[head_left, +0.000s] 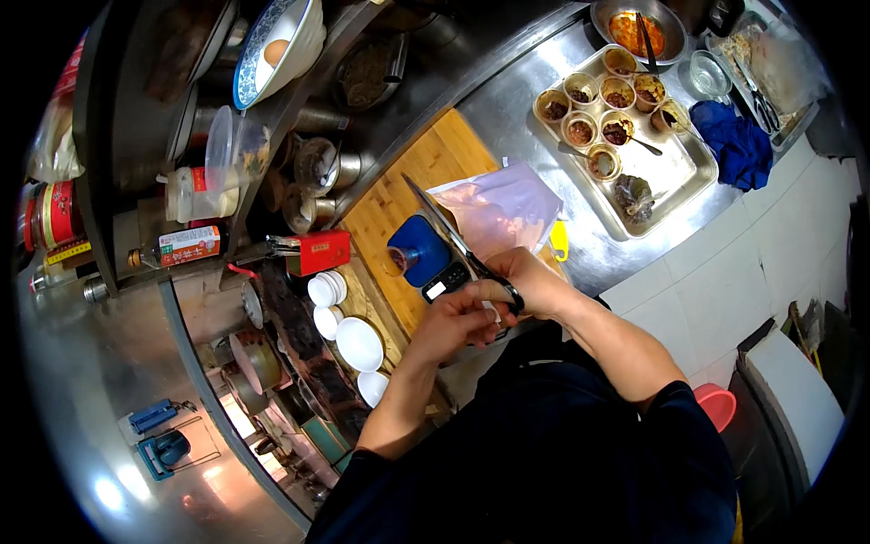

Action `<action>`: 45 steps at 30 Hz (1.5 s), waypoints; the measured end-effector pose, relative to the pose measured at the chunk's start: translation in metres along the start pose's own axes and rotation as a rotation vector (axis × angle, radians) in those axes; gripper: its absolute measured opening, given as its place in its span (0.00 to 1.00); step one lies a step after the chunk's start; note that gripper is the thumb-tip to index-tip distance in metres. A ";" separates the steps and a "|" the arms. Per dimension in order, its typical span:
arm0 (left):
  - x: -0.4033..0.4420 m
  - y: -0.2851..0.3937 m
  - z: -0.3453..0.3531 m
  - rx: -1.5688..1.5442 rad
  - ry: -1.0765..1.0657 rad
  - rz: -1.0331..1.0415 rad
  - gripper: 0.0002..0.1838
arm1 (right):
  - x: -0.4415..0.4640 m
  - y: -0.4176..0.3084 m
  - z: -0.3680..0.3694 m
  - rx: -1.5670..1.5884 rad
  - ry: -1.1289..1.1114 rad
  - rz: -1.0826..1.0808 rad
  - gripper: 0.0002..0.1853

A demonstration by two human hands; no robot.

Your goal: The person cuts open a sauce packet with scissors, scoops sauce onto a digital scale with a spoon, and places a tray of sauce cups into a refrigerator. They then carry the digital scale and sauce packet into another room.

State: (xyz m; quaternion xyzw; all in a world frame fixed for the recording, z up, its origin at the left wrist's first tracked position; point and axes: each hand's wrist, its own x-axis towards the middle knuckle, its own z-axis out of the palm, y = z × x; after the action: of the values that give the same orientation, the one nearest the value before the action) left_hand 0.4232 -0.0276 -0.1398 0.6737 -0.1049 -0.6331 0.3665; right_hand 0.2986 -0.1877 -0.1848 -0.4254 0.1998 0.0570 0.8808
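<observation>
Right hand (pixel 526 277): fingers curled round black-handled metal scissors (pixel 468 256). Left hand (pixel 453 321): fingers pinched a small whitish scrap (pixel 491 309).

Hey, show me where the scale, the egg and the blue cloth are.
Scale (pixel 433 241): head view, on its blue top plate.
Egg (pixel 275 53): head view, middle of its shell.
Blue cloth (pixel 736 145): head view, middle of its crumpled folds.
</observation>
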 end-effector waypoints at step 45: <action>0.008 0.006 0.275 0.595 -0.252 0.862 0.08 | -0.298 0.089 -0.043 0.585 0.709 -0.540 0.06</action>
State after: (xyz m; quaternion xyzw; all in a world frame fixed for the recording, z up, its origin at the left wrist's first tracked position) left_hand 0.1709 -0.1359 -0.1228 0.5630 -0.5900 -0.4440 0.3710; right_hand -0.0108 -0.1437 -0.1539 -0.1914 0.3762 -0.3772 0.8243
